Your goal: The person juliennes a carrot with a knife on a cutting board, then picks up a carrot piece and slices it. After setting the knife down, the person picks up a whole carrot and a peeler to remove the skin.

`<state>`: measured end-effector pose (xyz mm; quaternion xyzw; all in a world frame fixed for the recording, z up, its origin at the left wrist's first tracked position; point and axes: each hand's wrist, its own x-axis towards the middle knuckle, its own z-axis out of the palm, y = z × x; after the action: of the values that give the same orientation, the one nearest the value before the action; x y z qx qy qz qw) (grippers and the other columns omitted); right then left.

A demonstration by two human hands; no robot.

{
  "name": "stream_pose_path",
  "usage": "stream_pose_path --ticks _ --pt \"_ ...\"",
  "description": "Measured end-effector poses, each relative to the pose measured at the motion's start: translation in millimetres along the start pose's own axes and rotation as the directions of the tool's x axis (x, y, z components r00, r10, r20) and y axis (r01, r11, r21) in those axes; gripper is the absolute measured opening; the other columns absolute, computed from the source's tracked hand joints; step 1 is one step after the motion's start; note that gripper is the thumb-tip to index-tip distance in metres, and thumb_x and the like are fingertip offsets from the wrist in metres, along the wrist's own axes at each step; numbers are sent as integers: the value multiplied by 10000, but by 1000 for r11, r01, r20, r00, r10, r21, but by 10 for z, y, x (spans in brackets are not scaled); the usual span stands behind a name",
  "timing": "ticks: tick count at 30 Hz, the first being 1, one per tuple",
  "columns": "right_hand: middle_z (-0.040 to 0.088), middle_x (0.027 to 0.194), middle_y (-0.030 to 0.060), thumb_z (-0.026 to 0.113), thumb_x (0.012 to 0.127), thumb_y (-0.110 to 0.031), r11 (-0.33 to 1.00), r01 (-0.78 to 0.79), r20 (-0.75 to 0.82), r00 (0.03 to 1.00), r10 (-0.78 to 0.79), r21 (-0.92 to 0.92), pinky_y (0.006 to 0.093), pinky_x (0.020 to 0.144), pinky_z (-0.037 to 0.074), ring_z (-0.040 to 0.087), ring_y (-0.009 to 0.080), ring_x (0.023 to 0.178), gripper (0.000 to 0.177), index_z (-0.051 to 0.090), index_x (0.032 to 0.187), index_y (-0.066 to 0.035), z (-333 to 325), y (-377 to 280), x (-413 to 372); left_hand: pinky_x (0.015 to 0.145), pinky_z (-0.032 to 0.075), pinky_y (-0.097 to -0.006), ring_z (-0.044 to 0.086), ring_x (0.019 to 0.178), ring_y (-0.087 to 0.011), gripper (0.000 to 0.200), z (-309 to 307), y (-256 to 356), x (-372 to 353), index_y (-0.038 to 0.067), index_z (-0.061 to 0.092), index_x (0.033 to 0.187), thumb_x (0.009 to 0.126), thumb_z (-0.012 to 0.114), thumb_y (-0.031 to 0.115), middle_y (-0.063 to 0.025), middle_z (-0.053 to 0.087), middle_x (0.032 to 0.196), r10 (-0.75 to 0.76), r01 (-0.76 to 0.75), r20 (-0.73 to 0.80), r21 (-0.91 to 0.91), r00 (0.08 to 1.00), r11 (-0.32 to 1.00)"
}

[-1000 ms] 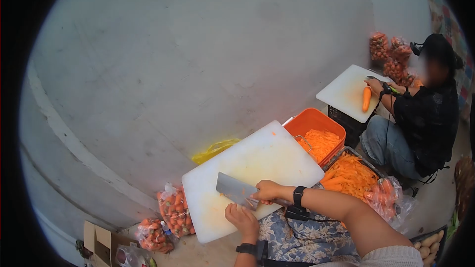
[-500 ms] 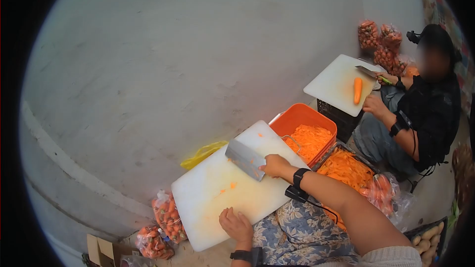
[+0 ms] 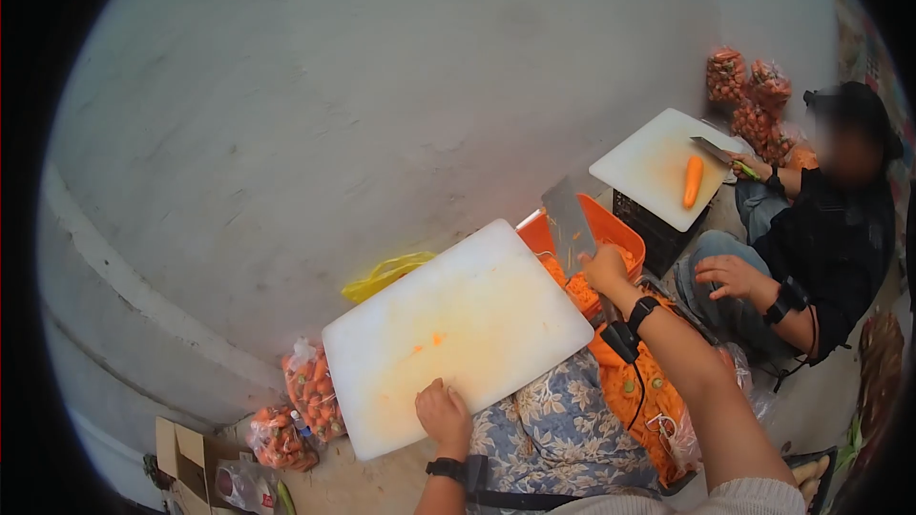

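In my right hand (image 3: pixel 607 272), fingers wrapped round its handle, is a broad-bladed cleaver (image 3: pixel 567 219). Its blade stands raised over the left side of the orange bucket (image 3: pixel 605 219), with small carrot bits stuck on it. Shredded carrot (image 3: pixel 576 294) shows inside the bucket, partly hidden by my hand and the blade. My left hand (image 3: pixel 444 415) rests on the near edge of a white cutting board (image 3: pixel 477 300), fingers laid on its surface and holding nothing. A few carrot scraps (image 3: pixel 438 339) lie on the stained middle of the board.
Bagged carrots (image 3: pixel 313 389) stand left of the board, near a cardboard box (image 3: pixel 181 453). A yellow plastic bag (image 3: pixel 386 275) lies behind it. At right a co-worker (image 3: pixel 825 229) holds a knife (image 3: pixel 711 148) at another board (image 3: pixel 644 172) bearing a peeled carrot (image 3: pixel 693 181).
My right hand has carried the cleaver off the board, rightward to the bucket, turning its blade upward. My left hand stays at the board's edge. The co-worker's near hand has drawn back from their board.
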<state>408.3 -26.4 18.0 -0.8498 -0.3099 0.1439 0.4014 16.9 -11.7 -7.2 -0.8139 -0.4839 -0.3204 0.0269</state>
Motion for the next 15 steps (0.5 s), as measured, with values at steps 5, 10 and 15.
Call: stream_pose_path --ticks 5,10,15 --pt "643 667 173 615 917 -258 966 -97 446 895 -21 241 356 458 524 635 232 483 354 584 986 88 235 -822 -741 876 443 -464 551 977 -388 259 -47 87 10 -39 542 1090 889 540 125 -205 582 1013 -47 49 19 -68 999 996" --pt "621 573 134 601 930 -269 948 -9 708 667 -232 319 340 435 516 624 206 465 366 596 796 72 980 -1117 -1278 860 449 -463 548 980 -402 258 -9 90 -30 -46 535 1083 872 556 100 -223 541 1087 -44 38 -80 -70 996 997" --pt "638 595 150 624 911 -299 971 140 710 662 -238 195 337 458 522 634 218 473 386 623 831 78 1053 -1058 -1231 874 443 -463 533 1011 -398 289 -2 112 -14 -46 536 1093 855 579 112 -223 534 1095 -54 54 -2 -56 999 997"
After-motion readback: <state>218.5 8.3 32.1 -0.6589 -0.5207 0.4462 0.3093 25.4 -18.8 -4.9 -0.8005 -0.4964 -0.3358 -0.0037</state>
